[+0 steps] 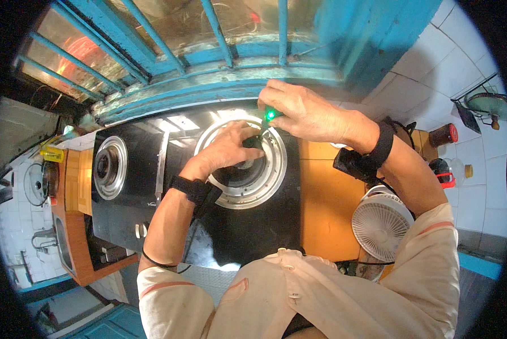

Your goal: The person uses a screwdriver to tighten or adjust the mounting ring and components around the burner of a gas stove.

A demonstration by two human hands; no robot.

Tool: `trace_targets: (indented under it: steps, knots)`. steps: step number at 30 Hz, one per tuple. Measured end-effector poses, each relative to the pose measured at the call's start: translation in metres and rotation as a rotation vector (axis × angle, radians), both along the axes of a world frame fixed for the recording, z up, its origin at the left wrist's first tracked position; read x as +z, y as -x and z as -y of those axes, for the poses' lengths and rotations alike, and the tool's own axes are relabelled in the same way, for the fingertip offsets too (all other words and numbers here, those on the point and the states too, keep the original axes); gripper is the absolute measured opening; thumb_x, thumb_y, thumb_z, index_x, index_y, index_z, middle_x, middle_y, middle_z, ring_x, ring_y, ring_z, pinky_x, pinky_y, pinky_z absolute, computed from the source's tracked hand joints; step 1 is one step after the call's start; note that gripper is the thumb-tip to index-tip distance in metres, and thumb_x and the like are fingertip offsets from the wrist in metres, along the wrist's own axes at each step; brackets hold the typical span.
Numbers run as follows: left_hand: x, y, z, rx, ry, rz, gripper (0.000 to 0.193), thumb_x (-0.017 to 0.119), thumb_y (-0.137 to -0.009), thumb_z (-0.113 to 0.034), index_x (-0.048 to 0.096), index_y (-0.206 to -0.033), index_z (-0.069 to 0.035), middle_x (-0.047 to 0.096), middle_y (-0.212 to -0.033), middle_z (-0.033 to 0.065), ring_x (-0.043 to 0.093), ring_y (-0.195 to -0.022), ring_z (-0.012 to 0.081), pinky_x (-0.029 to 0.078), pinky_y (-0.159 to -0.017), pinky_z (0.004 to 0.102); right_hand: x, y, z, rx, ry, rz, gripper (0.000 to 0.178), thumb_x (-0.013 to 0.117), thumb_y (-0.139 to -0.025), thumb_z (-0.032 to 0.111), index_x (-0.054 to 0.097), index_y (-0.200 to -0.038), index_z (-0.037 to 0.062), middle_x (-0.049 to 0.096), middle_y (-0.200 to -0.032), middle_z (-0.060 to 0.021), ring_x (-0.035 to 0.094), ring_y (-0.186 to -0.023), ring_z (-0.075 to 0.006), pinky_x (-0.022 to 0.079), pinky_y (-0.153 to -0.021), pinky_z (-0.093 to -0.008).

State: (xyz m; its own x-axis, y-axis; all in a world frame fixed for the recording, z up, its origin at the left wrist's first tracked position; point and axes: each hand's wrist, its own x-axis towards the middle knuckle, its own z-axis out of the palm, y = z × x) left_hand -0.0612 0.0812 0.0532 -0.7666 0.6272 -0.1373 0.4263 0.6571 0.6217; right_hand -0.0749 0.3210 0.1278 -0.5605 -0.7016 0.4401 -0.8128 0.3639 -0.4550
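The right hand's [307, 110] fingers [276, 104] are pinching a green-handled screwdriver [269, 116], its tip pointing down into the right burner [243, 164] of the black stove [197, 186]. The left hand's [225, 150] fingers are curling together on the burner's centre piece, steadying it. It looks like a fastener at the burner's far rim is being worked; the next move calls for holding the tool upright and the part from turning. The stove is sitting at the bench's [324, 209] far edge, under the blue window bars [219, 34]; a white fan [380, 223] is standing at the right.
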Motion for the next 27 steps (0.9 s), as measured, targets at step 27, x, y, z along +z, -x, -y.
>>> trace_targets:
  steps: [27]
  knots:
    - [-0.014, -0.003, -0.011, 0.158, -0.077, -0.007, 0.044, 0.077, -0.078, -0.04, 0.074, -0.105, -0.006, 0.065, -0.115, 0.0148, 0.056, -0.117, 0.0369, 0.041, -0.102, 0.0493, 0.023, -0.019, 0.008, -0.063, -0.252, 0.065, 0.026, 0.066, -0.089, 0.013, 0.049, -0.107, 0.0039, 0.057, -0.1, -0.0177, 0.064, -0.089, -0.0445, 0.054, -0.069, -0.0519]
